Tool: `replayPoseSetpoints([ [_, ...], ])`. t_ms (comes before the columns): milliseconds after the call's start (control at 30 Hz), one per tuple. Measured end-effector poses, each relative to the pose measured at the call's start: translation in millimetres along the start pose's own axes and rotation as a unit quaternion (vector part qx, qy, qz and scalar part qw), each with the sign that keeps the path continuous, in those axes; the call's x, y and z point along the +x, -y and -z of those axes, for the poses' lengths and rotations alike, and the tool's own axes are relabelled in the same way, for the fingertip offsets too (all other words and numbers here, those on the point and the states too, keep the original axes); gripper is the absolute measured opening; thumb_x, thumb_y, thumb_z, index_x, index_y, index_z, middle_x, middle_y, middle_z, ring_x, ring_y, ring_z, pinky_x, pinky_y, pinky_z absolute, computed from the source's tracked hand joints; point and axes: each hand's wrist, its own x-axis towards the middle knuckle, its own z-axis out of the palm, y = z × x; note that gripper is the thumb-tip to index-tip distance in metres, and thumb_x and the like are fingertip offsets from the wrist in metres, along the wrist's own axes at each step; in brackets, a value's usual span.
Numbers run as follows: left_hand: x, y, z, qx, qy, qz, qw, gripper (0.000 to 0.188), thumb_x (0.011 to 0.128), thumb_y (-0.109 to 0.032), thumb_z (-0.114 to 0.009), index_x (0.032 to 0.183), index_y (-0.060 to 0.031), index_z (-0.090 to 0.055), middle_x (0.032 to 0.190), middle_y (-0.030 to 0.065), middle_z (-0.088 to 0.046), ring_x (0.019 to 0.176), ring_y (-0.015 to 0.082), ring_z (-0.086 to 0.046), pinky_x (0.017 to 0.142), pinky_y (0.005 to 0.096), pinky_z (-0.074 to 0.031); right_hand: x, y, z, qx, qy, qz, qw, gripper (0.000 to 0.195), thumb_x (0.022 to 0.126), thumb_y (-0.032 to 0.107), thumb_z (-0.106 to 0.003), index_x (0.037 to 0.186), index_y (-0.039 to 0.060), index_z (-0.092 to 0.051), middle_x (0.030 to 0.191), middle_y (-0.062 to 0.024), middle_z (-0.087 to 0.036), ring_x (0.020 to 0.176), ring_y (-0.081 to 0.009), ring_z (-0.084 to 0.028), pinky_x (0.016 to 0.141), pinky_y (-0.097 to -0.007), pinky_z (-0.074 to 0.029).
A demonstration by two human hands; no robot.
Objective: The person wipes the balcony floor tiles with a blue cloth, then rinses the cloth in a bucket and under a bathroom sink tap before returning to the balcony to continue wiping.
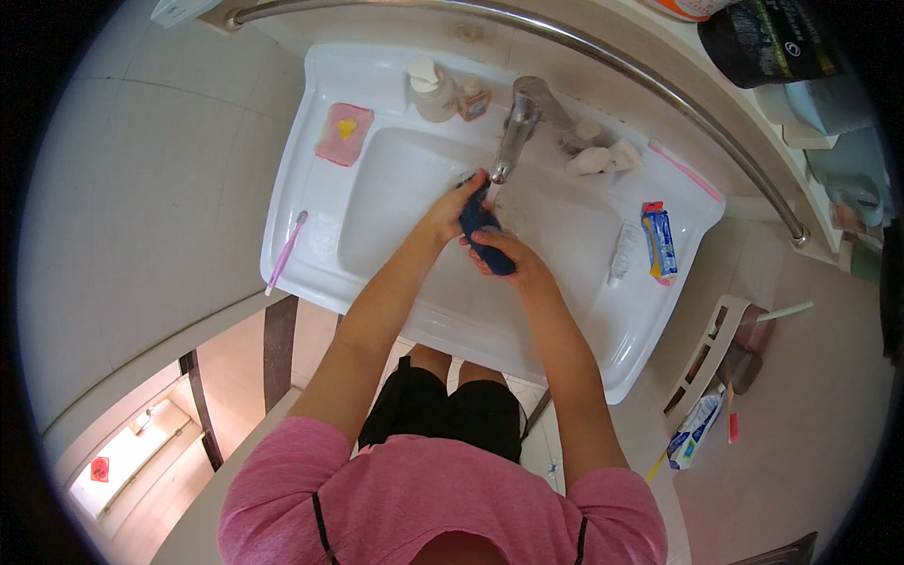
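A wet-looking dark blue cloth (474, 215), perhaps a sock, is stretched between my hands over the white washbasin (395, 205). My left hand (452, 210) grips its upper end, close below the spout of the chrome faucet (519, 131). Lower and to the right, my right hand (505, 253) is closed around the other end, thumb on top. The cloth's tip sticks out past my right fingers. Whitish suds or water show beside the cloth, though I cannot tell how much water is running.
Along the basin's back rim stand a white pump bottle (431, 92) and a small bottle (473, 99). A pink sponge or cloth (343, 134) and a purple toothbrush (287, 253) lie left; a white tube (622, 253) and blue packet (659, 241) lie right. A metal rail (565, 37) curves behind.
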Motion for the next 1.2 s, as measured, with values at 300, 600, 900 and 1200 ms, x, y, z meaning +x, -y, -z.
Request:
replayPoseSetpoints([
  [300, 8, 11, -68, 0.431, -0.314, -0.11, 0.839, 0.043, 0.092, -0.038, -0.055, 0.084, 0.0042, -0.063, 0.071, 0.0152, -0.063, 0.06, 0.0246, -0.06, 0.057, 0.0385, -0.049, 23, -8, 2, -0.435, -0.269, 0.268, 0.817, 0.046, 0.064, 0.025, -0.082, 0.098, 0.001, -0.062, 0.091, -0.0084, -0.066, 0.083, -0.0191, -0.063, 0.076, -0.0321, -0.049],
  [600, 25, 7, -43, 0.415, -0.419, -0.082, 0.804, 0.037, 0.087, -0.034, -0.059, 0.08, 0.0013, -0.067, 0.077, 0.0202, -0.067, 0.067, 0.0333, -0.065, 0.065, 0.0419, -0.05, 26, -6, -19, -0.583, -0.39, 0.175, 0.691, 0.047, 0.065, 0.045, -0.077, 0.092, 0.0076, -0.067, 0.082, -0.0156, -0.068, 0.081, -0.0338, -0.066, 0.07, -0.0446, -0.052],
  [900, -16, -5, -11, 0.008, 0.082, -0.051, 0.995, 0.054, 0.093, -0.04, -0.058, 0.133, -0.0052, -0.044, 0.127, 0.0144, -0.055, 0.115, 0.0263, -0.054, 0.098, 0.0437, -0.044, -12, 15, -11, -0.121, -0.046, 0.09, 0.988, 0.043, 0.081, 0.026, -0.071, 0.112, 0.002, -0.055, 0.098, -0.0132, -0.065, 0.079, -0.0225, -0.063, 0.07, -0.0339, -0.055],
  [1200, -9, -20, -3, -0.062, 0.028, 0.014, 0.998, 0.051, 0.087, -0.03, -0.06, 0.128, -0.0025, -0.047, 0.119, 0.0169, -0.06, 0.104, 0.0314, -0.061, 0.093, 0.0453, -0.05, -1, 24, -33, 0.217, 0.003, 0.013, 0.976, 0.063, 0.093, 0.053, -0.04, 0.117, -0.003, -0.055, 0.1, -0.0239, -0.062, 0.083, -0.0375, -0.063, 0.089, -0.0535, -0.048],
])
